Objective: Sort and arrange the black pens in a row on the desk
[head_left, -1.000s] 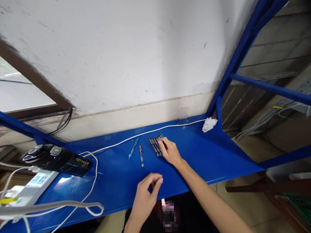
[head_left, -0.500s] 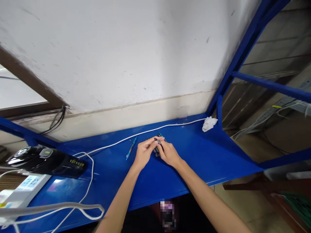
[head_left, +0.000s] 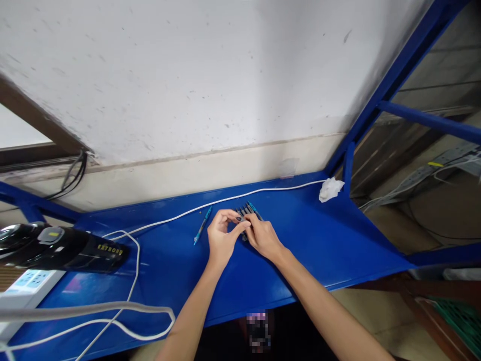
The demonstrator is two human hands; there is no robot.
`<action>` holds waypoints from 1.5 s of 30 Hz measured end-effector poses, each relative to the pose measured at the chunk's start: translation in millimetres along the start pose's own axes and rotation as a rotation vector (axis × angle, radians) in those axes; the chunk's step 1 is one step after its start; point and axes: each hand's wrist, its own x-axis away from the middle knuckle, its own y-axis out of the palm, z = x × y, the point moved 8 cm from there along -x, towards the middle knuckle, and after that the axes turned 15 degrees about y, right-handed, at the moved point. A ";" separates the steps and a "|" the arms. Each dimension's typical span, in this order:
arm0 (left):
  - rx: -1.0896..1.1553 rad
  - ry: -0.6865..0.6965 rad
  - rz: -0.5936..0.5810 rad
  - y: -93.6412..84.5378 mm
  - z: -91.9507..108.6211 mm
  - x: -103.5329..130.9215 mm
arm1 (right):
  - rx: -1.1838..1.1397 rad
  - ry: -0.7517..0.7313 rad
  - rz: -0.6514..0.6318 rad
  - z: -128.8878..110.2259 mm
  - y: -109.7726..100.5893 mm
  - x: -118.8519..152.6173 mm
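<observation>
Over the middle of the blue table, my left hand curves its thumb and fingers together around a small dark object, too small to name. Close against it, my right hand has its fingers bent in, meeting the left thumb tip; what they grip is hidden. Several dark pens lie side by side beneath and just beyond the fingers, with a blue-capped pen at their right end. Left of my hands, apart from them, a blue pen lies slanted on the table.
A black bottle lies at the left beside a white power strip. White cables loop across the blue table. Crumpled tissue sits at the back right, near a blue metal frame.
My left fingers have spread into a wider curve around the dark object, and more of the pen row shows behind my hands. The view has shifted slightly.
</observation>
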 end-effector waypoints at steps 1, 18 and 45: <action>0.051 -0.013 -0.031 2.6 -0.3 -0.3 | -0.011 0.006 0.002 -0.7 -1.5 -0.3; 0.159 -0.199 -0.111 -0.7 -18.2 1.1 | -0.113 -0.056 -0.015 -15.8 -9.9 -2.5; 0.060 -0.187 0.061 -11.3 -25.4 3.9 | -0.110 0.000 0.042 -14.0 -15.7 -2.3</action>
